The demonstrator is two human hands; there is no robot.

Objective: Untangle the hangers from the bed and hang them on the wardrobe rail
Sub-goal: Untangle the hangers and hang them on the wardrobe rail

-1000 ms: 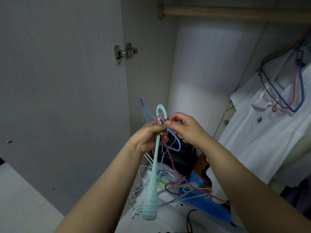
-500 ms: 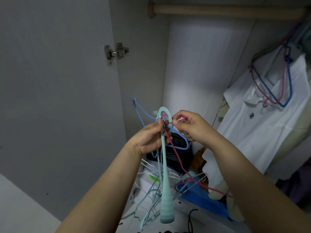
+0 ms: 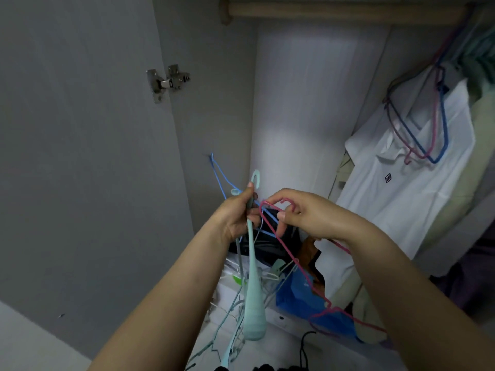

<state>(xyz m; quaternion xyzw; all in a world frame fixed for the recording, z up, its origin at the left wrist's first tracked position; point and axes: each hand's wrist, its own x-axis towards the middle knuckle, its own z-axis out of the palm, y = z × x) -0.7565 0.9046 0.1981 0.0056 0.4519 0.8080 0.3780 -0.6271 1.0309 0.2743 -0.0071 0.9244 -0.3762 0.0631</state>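
Note:
My left hand point(image 3: 237, 215) grips a bunch of hangers by their necks: a thick mint-green hanger point(image 3: 253, 303) hanging down, a thin blue wire hanger point(image 3: 218, 172) sticking up to the left, and pale wire ones below. My right hand point(image 3: 302, 212) holds the hook of a pink wire hanger point(image 3: 300, 271), which now hangs apart from the bunch and trails down to the right. The wooden wardrobe rail point(image 3: 334, 12) runs across the top. A pink and a blue hanger point(image 3: 428, 124) hang on the rail at the right.
The wardrobe door with a metal hinge point(image 3: 167, 81) stands open on the left. A white polo shirt point(image 3: 401, 188) hangs at the right. Below lie a blue bag point(image 3: 297, 298), dark clothes point(image 3: 265, 247) and a white box on the wardrobe floor.
My right hand has pulled the pink hanger's hook out of the mint hanger's hook and moved it to the right. The left hand holds the bunch steady.

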